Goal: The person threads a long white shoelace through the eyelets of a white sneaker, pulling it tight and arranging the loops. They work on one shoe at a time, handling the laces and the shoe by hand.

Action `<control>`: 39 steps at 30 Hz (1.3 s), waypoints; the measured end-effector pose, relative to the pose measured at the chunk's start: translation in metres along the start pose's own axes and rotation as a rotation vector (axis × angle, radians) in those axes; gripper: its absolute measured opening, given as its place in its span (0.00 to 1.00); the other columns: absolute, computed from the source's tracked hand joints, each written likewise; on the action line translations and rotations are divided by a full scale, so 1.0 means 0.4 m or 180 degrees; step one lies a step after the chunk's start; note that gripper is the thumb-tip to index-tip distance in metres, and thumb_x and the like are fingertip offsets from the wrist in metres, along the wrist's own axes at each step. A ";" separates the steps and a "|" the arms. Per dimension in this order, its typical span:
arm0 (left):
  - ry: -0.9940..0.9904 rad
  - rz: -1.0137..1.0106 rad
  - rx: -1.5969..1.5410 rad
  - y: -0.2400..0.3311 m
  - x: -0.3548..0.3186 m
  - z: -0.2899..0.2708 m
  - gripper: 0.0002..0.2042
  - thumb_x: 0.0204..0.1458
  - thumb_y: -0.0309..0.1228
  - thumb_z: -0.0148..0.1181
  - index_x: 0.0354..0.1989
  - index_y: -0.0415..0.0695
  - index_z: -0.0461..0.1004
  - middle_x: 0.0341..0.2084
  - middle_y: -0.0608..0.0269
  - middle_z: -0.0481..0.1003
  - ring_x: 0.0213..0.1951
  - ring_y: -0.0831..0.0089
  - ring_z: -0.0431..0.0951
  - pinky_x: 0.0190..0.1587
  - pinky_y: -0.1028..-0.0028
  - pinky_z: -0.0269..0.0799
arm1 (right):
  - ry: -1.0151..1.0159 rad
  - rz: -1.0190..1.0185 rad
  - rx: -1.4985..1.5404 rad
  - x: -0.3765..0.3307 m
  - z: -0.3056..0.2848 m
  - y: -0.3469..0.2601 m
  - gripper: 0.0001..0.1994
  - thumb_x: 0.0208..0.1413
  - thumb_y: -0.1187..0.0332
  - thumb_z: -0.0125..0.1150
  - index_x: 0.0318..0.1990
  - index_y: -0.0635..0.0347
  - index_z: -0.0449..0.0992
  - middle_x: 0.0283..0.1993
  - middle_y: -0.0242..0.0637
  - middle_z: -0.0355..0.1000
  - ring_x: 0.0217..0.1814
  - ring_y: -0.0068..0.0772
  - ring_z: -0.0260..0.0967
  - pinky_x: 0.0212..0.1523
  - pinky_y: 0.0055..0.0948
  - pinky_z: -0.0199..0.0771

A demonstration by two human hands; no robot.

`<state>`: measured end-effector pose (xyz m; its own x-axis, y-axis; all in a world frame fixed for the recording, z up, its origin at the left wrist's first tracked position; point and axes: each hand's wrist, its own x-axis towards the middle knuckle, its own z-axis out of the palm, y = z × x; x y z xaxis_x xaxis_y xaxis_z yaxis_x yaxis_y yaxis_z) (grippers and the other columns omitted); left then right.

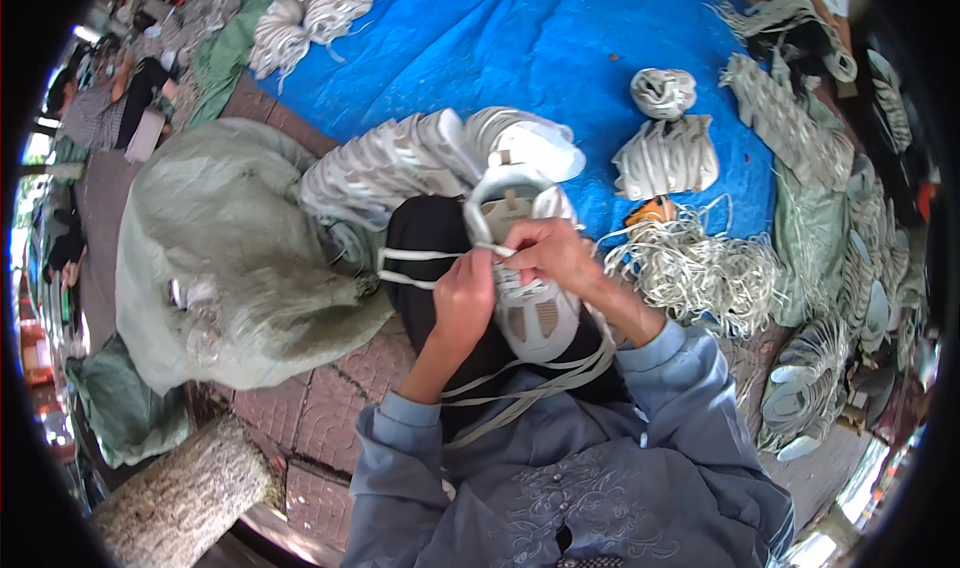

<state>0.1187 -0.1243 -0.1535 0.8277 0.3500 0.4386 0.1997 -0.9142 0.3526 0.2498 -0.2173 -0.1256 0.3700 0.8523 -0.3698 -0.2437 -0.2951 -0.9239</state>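
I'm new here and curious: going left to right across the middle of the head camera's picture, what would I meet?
Grey-green sack → left hand → white shoe upper → right hand → loose pile of pale laces → stacked white shoe pieces.

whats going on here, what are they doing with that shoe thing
A person sitting over a brick floor holds a white shoe upper on their lap. The left hand grips flat white lace beside it, while the right hand pinches the lace near the upper's top. More lace trails across the lap. A stack of white uppers lies ahead, loose laces on the blue tarp.
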 end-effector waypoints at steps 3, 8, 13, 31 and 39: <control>-0.0485 0.0402 0.0677 -0.004 0.011 -0.008 0.08 0.38 0.24 0.51 0.31 0.41 0.66 0.19 0.62 0.66 0.21 0.69 0.70 0.22 0.75 0.68 | -0.0099 -0.0009 0.0348 0.001 -0.016 0.004 0.02 0.40 0.75 0.59 0.24 0.61 0.73 0.16 0.28 0.66 0.14 0.14 0.62 0.12 0.14 0.54; -0.1387 0.0503 0.0603 -0.023 0.075 -0.048 0.07 0.36 0.25 0.53 0.26 0.38 0.68 0.15 0.54 0.69 0.21 0.57 0.72 0.23 0.64 0.68 | 0.0341 -0.1011 -0.0667 0.021 -0.074 0.016 0.04 0.39 0.72 0.58 0.23 0.63 0.72 0.18 0.32 0.66 0.18 0.18 0.61 0.20 0.22 0.60; -0.2254 -0.0258 0.0022 -0.052 0.149 -0.045 0.07 0.41 0.28 0.54 0.18 0.37 0.69 0.12 0.49 0.71 0.20 0.60 0.74 0.24 0.63 0.68 | 0.0343 -0.1786 -0.2162 0.029 -0.110 0.052 0.08 0.34 0.70 0.58 0.25 0.64 0.73 0.20 0.41 0.68 0.21 0.35 0.66 0.23 0.30 0.64; -0.0868 -0.0492 -0.1270 0.007 0.133 -0.068 0.02 0.42 0.23 0.54 0.24 0.39 0.68 0.20 0.58 0.69 0.25 0.62 0.70 0.29 0.70 0.65 | 0.0765 -0.1206 -0.0715 -0.037 -0.165 0.098 0.05 0.40 0.74 0.59 0.25 0.68 0.75 0.21 0.36 0.69 0.21 0.21 0.64 0.23 0.20 0.62; -0.0331 -0.0050 -0.0636 -0.043 0.143 -0.126 0.06 0.40 0.22 0.57 0.28 0.40 0.71 0.25 0.60 0.72 0.32 0.64 0.71 0.35 0.71 0.66 | 0.0747 -0.1187 -0.0292 -0.027 -0.119 0.061 0.05 0.39 0.75 0.60 0.25 0.68 0.74 0.25 0.37 0.70 0.25 0.22 0.64 0.26 0.21 0.63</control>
<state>0.1362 -0.0783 -0.0926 0.8770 0.3314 0.3479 0.1136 -0.8466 0.5201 0.2825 -0.2540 -0.1488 0.6132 0.7898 -0.0126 0.0213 -0.0325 -0.9992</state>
